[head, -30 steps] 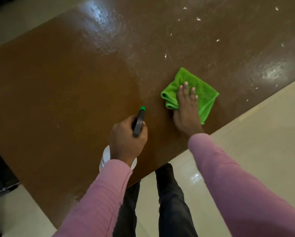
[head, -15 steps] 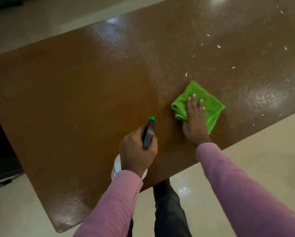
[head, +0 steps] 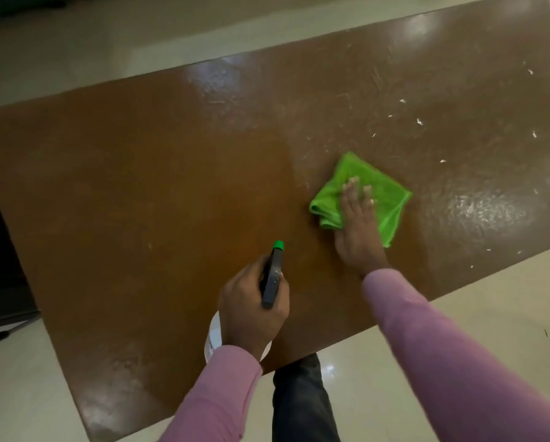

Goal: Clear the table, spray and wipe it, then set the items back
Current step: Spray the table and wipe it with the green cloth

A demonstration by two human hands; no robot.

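Your right hand presses flat fingers on the cloth, left hand grips the sprayer; white flecks dot the table beyond.

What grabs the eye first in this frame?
The bright green cloth lies right of centre on the brown table, pressed flat under the right hand. Nearer the front edge, the left hand grips a spray bottle with a green nozzle. White specks dot the tabletop to the right of the cloth.
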